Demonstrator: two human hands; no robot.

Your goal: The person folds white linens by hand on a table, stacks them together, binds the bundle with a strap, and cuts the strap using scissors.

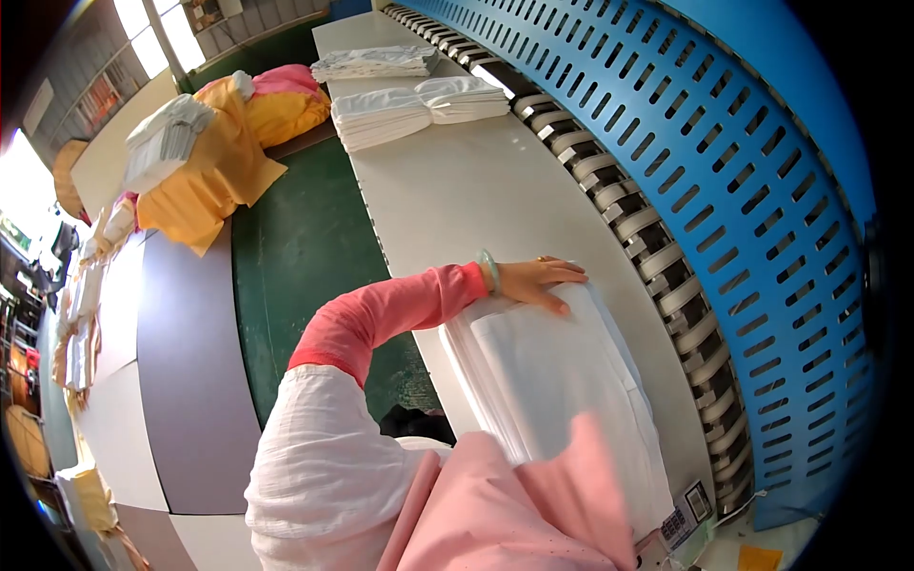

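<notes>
My left hand (535, 283) lies flat on the far end of a stack of folded white cloths (562, 371), its fingers stretched out. It wears a pale green bangle (489, 272) and a ring, below a coral-pink sleeve (400, 314). The stack rests lengthwise on a light grey worktop (447, 209), its layered edges showing on the left side. Pink fabric (514, 504) of my clothing covers the near end of the stack and is partly blurred. My right hand does not show.
On the right runs a machine with a slotted blue guard (705, 190) and a row of pale belts on rollers (657, 257). Further white cloth stacks (419, 109) lie up the worktop. Left stand yellow-draped bundles (209, 181) and a grey table (190, 352). A control panel (687, 517) sits lower right.
</notes>
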